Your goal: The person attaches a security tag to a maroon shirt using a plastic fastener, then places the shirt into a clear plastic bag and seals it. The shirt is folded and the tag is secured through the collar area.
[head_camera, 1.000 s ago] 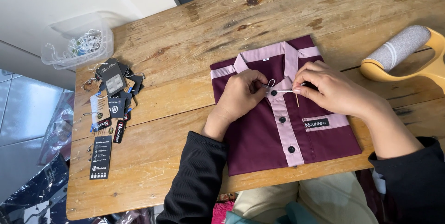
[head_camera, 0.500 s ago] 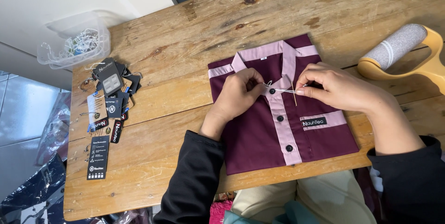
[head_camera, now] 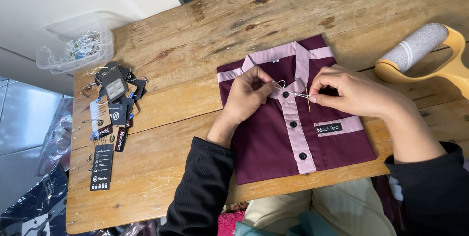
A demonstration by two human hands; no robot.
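A folded maroon shirt point(head_camera: 266, 143) with a pink placket and collar trim lies on the wooden table point(head_camera: 185, 45). My left hand point(head_camera: 246, 97) pinches a thin white string loop point(head_camera: 280, 84) at the top button of the placket. My right hand point(head_camera: 351, 92) pinches the other end of the string, along with a thin stick-like piece, just right of the placket. Both hands rest on the shirt's chest, a few centimetres apart. Black buttons point(head_camera: 293, 124) run down the placket below them.
A pile of black hang tags point(head_camera: 110, 114) lies at the table's left. A clear plastic box point(head_camera: 75, 45) of strings sits beyond the table's far-left corner. A yellow-handled lint roller point(head_camera: 422, 50) lies at the right. Dark plastic bags point(head_camera: 29, 206) are on the floor at left.
My right hand has drawn slightly rightward, pulling the string taut out of the placket. The left hand's fingers have lifted the loop. The shirt stays put.
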